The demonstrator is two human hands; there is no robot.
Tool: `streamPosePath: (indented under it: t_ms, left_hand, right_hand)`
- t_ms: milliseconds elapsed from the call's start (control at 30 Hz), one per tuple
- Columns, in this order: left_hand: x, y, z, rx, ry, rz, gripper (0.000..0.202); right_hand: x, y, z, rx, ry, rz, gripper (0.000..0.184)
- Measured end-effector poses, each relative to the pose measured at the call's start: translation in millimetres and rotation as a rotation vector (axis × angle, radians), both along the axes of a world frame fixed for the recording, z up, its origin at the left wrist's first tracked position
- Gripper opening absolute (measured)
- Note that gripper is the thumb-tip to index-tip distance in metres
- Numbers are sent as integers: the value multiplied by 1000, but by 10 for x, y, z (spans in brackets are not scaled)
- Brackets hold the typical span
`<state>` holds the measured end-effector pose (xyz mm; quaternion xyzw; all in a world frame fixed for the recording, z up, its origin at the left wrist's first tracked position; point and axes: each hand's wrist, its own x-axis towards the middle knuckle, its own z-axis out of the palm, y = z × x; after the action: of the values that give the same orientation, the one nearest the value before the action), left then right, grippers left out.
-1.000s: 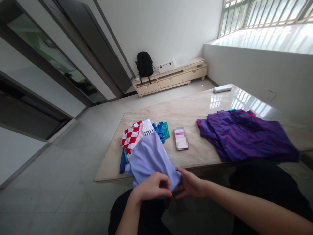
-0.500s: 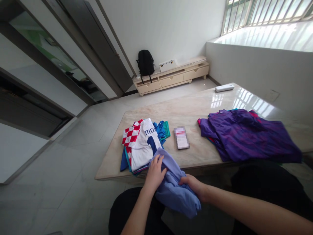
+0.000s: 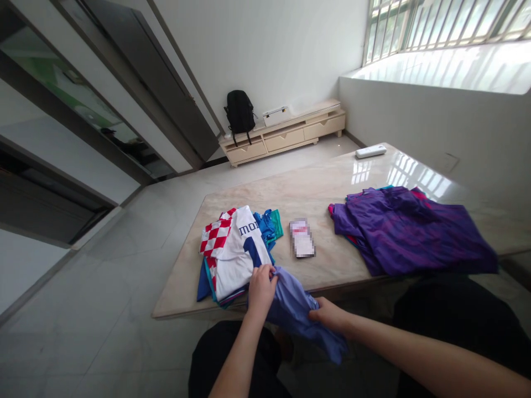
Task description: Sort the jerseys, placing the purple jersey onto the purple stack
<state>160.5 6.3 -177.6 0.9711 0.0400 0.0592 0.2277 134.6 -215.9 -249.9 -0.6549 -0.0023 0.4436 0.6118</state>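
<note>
A periwinkle-blue cloth garment (image 3: 292, 301) hangs between my hands over the table's front edge, its lower end drooping above my lap. My left hand (image 3: 263, 284) pinches its upper left end, close to the folded clothes. Further right, my right hand (image 3: 329, 316) grips the garment's side with the thumb on top. Just beyond my left hand lies a stack of folded clothes, topped by a white jersey (image 3: 238, 254) with red checks and dark blue lettering. Blue and green cloth (image 3: 271, 224) shows along its right side. What the garment's folded part looks like inside is hidden.
A pile of purple clothes (image 3: 410, 229) lies on the right of the marble table (image 3: 286, 190). Between the piles rests a blurred-out phone-like object (image 3: 302, 237). A white oblong device (image 3: 370, 151) sits at the far edge. Behind stand a low cabinet (image 3: 286, 138) and a black backpack (image 3: 239, 113).
The blue garment has gone from a bunched bundle to a narrower, stretched length. My left hand's fingers have closed at its upper end. The whole view has shifted slightly.
</note>
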Motion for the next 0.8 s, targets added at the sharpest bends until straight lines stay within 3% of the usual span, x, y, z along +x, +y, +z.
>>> streamPosePath:
  t_ms: [233, 367, 500, 567, 667, 767, 800]
  left_hand:
    - [-10, -13, 130, -238, -53, -80, 11]
    - [-58, -26, 165, -394, -4, -149, 15]
    - [-119, -137, 254, -600, 13, -179, 21]
    - [-163, -240, 355, -742, 5, -223, 21]
    - [-258, -418, 538, -828, -61, -354, 19]
    - [-348, -549, 679, -811, -168, -470, 15]
    - [-368, -572, 709, -799, -194, -493, 14]
  right_hand:
    - [54, -76, 9, -283, -406, 205, 27]
    - [79, -137, 142, -402, -657, 330, 28]
    - [168, -183, 377, -423, -784, 386, 30]
    - [211, -217, 548, -370, -858, 332, 33]
    - [235, -268, 803, -122, -1014, 167, 39]
    - [214, -276, 927, 129, -1100, 85, 17]
    - [203, -265, 930, 174, -1099, 85, 20]
